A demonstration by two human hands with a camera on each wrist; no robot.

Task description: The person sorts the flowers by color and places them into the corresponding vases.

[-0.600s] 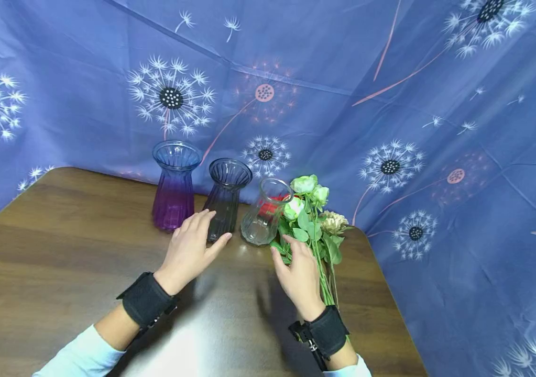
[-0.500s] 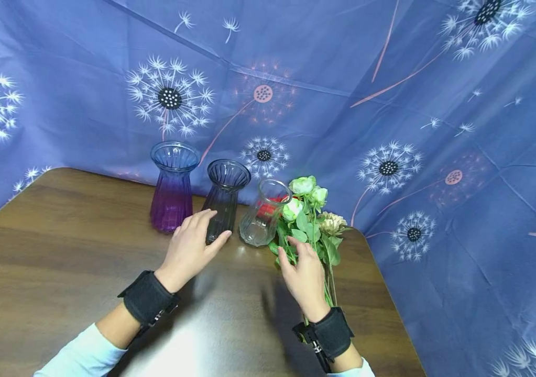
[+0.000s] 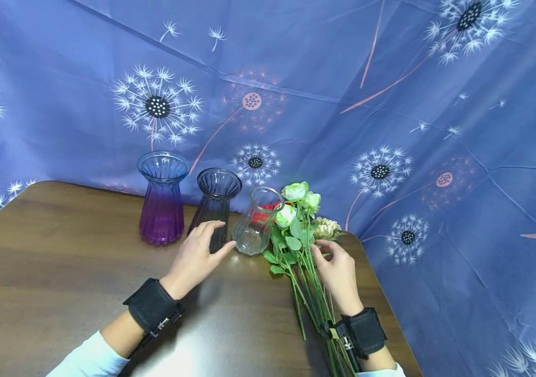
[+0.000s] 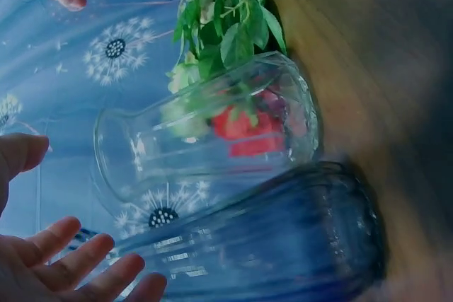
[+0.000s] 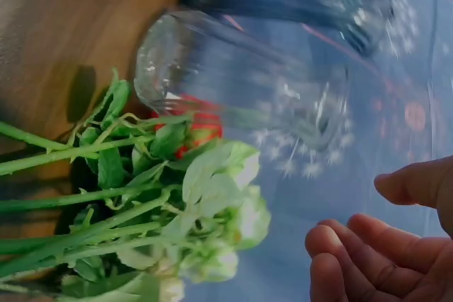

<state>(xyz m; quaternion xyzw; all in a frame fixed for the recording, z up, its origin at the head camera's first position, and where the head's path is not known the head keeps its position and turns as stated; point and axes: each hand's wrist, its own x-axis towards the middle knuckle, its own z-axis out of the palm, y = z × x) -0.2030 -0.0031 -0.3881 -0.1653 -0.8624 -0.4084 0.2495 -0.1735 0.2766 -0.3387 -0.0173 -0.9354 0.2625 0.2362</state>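
Note:
My left hand [image 3: 197, 259] is held at the front of a smoky grey glass vase [image 3: 214, 207], its thumb spread from the fingers and nothing in its grasp. Just right of it stands a clear glass vase [image 3: 251, 238]. Over the flower stems [image 3: 306, 293] hovers my right hand [image 3: 338, 272]; in the right wrist view its thumb [image 5: 414, 183] and bent fingers are apart, with nothing between them. The bunch has pale green-white blooms [image 3: 295, 191], a cream bloom [image 3: 326, 229] and leaves. Something red [image 4: 248, 131] shows through the clear vase in the left wrist view.
A blue-to-purple glass vase [image 3: 161, 217] stands left of the grey one. All of these are on a brown wooden table [image 3: 60, 283], near its back edge. A blue cloth [image 3: 324, 52] printed with dandelions hangs behind and to the right.
My right hand has moved right, from the left side of the flowers to above their stems, uncovering more of them. The left hand keeps its place by the grey vase. The view has shifted slightly.

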